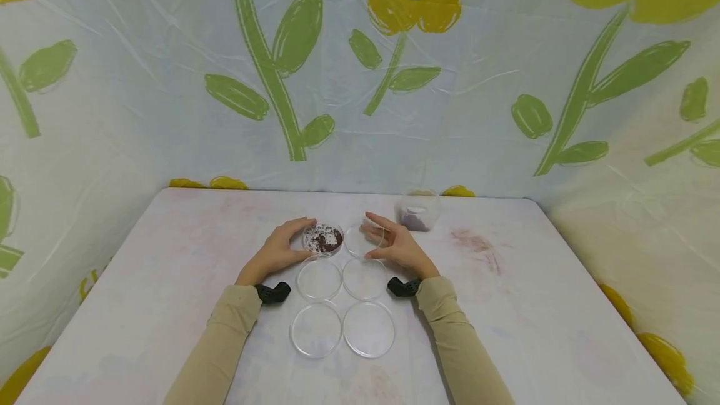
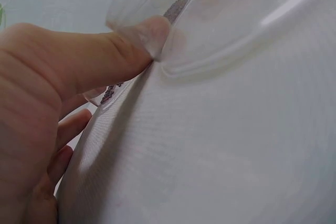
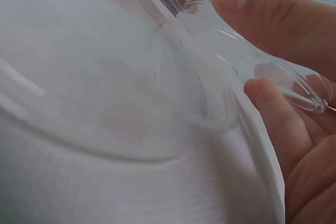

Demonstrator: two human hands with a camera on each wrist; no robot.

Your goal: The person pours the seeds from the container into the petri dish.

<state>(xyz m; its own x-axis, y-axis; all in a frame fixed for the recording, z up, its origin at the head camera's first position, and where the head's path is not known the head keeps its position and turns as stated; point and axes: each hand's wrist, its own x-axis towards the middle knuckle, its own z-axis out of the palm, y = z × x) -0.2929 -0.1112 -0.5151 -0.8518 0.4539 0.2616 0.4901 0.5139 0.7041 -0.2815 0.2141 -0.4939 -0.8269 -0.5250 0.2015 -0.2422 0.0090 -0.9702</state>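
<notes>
Dish [image 1: 312,237] of dark granules [image 1: 332,243] beside clear disc [image 1: 355,242]

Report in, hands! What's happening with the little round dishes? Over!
Left hand gripping dish of dark bits. Right hand around clear dish beside it, grip unclear. Four clear dishes nearer the head camera. Clear container beyond right hand, nothing seen blocking.

- Blocked left of the granule dish [image 1: 330,242] by the left hand [image 1: 278,250].
- Blocked right of the far clear dish [image 1: 353,242] by the right hand [image 1: 404,249].
- Tight among the four nearer dishes [image 1: 316,330], packed nearly rim to rim.
- Obstructed just beyond the right hand by a container [image 1: 416,220].
- Widely passable over the tabletop [image 1: 551,317] outside both sleeves [image 1: 216,339].
</notes>
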